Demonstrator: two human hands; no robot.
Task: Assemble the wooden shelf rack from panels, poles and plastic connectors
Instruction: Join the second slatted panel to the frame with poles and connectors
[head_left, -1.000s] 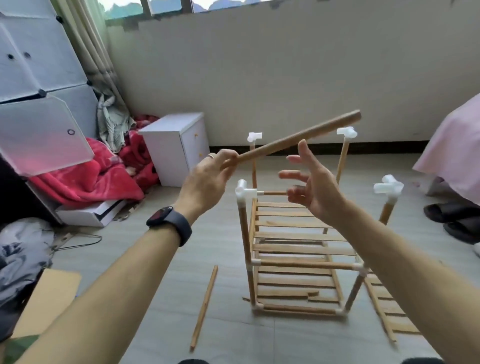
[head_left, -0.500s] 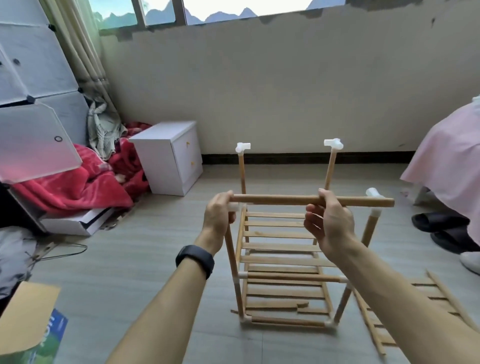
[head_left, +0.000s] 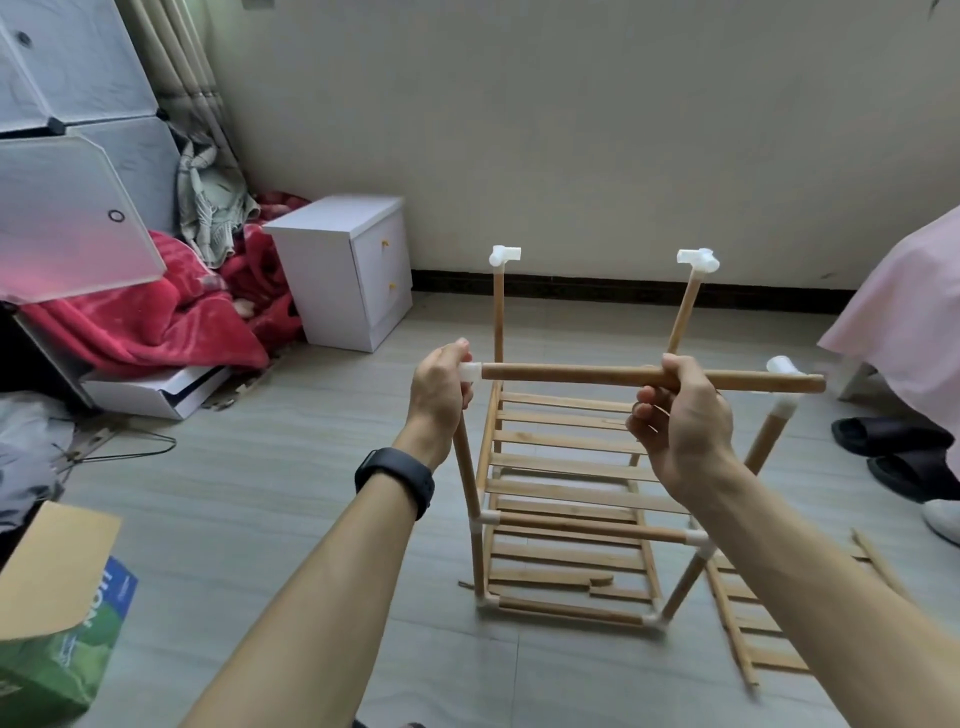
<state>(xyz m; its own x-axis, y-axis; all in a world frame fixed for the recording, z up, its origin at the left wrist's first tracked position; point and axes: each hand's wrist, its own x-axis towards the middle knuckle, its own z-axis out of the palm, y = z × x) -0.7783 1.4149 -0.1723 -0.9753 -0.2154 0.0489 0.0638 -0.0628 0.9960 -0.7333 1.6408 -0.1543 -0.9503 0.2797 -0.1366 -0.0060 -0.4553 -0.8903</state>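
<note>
Round light-brown wooden pole (head_left: 571, 374) sits level across front top of half-built slatted wooden rack (head_left: 566, 464). L hand (head_left: 439, 395) curled round white plastic corner connector (head_left: 470, 372), pole end at it; R hand (head_left: 680, 421) wrapped round pole. Looks light, stiff; grip near ends.

Right hand (head_left: 675, 431) grips pole (head_left: 571, 375); left hand (head_left: 439, 397) grips connector (head_left: 470, 372).

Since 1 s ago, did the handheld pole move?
Yes. The pole dropped from tilted to level, left end now at the front-left connector.
</note>
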